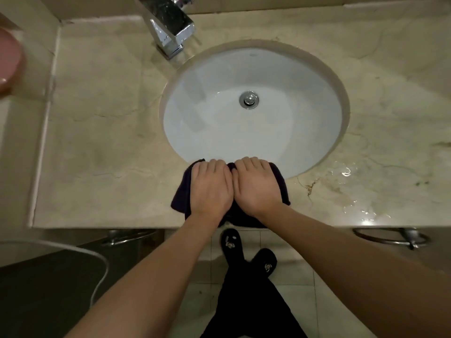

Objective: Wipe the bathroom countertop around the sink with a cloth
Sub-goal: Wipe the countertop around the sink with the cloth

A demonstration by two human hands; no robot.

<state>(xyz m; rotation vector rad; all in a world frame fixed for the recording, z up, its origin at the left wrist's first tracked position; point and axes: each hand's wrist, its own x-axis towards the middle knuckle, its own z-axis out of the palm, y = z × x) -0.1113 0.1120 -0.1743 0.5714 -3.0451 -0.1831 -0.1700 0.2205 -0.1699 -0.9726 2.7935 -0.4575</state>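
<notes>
A dark purple cloth [181, 193] lies on the beige marble countertop [102, 132], on the narrow front strip just below the round white sink [253, 132]. My left hand [210, 189] and my right hand [256, 186] lie side by side on top of the cloth, thumbs touching. The fingers of both hands curl over the cloth's far edge at the sink's front rim, so their tips are hidden. Most of the cloth is covered by the two hands.
A chrome faucet [168, 25] stands behind the sink at the left. Water puddles [346, 172] glisten on the counter at the right. A pink object [9, 59] sits at the far left edge. Two towel rings [393, 236] hang under the counter's front edge.
</notes>
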